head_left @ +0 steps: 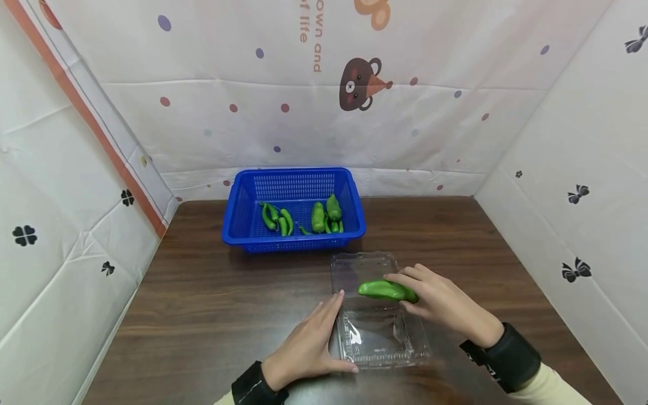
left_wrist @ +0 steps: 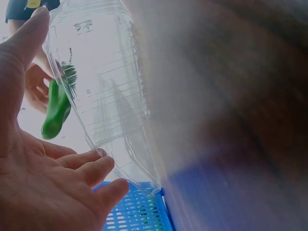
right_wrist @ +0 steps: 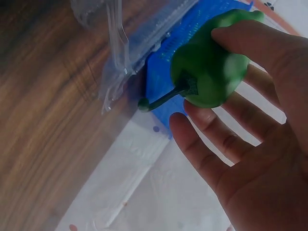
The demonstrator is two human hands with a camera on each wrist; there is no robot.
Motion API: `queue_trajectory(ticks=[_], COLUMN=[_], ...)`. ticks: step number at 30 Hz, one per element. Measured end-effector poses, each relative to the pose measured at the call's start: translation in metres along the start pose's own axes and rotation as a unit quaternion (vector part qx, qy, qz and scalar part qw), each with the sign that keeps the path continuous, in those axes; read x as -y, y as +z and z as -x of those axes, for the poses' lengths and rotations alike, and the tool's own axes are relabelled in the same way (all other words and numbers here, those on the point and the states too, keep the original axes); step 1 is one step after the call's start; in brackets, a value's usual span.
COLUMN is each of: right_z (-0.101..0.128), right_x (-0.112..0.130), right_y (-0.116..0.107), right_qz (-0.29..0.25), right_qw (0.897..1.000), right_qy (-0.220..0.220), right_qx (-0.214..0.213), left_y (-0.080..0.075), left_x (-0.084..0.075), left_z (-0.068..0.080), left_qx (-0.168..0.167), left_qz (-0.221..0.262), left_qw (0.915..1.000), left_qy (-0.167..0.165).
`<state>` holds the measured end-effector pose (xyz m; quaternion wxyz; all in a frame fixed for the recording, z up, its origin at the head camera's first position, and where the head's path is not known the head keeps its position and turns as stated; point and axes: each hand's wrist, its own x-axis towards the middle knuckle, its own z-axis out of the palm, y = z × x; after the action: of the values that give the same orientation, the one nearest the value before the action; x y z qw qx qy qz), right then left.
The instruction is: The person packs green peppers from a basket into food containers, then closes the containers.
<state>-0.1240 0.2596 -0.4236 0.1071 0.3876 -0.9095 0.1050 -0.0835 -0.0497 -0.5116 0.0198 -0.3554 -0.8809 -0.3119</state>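
My right hand (head_left: pixel 448 301) holds a large green pepper (head_left: pixel 382 289) between thumb and fingers, above the clear plastic box (head_left: pixel 374 337). In the right wrist view, the pepper's stem (right_wrist: pixel 166 98) sticks out past the fingertips. The box lies unfolded, its lid (head_left: pixel 354 270) on the far side and its tray half nearer me. Along the left side of the box, my left hand (head_left: pixel 309 343) rests with fingers extended and thumb spread toward the near corner. Its fingertips (left_wrist: pixel 107 166) touch the plastic edge in the left wrist view.
Behind the box stands a blue plastic basket (head_left: pixel 293 243) with several green peppers (head_left: pixel 318 217) inside, thin ones at left and thicker ones at right. The brown wooden table (head_left: pixel 202 315) is bordered by white printed cloth (head_left: pixel 253 124) at the back and sides.
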Motion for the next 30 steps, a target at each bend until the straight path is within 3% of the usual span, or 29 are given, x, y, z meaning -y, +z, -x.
queue_trajectory(ticks=[22, 30], right_z=[0.002, 0.002], right_x=[0.009, 0.015], right_y=[0.014, 0.019], right_qz=[-0.04, -0.041], right_qw=[0.997, 0.996], right_qy=[-0.05, -0.049], right_qx=[0.038, 0.068], left_y=[-0.003, -0.003], left_x=[-0.002, -0.003], left_z=[-0.002, -0.002], left_qx=[0.009, 0.011], left_qz=[-0.001, -0.003], left_qw=[1.0, 0.9999], left_qy=[0.0, 0.002])
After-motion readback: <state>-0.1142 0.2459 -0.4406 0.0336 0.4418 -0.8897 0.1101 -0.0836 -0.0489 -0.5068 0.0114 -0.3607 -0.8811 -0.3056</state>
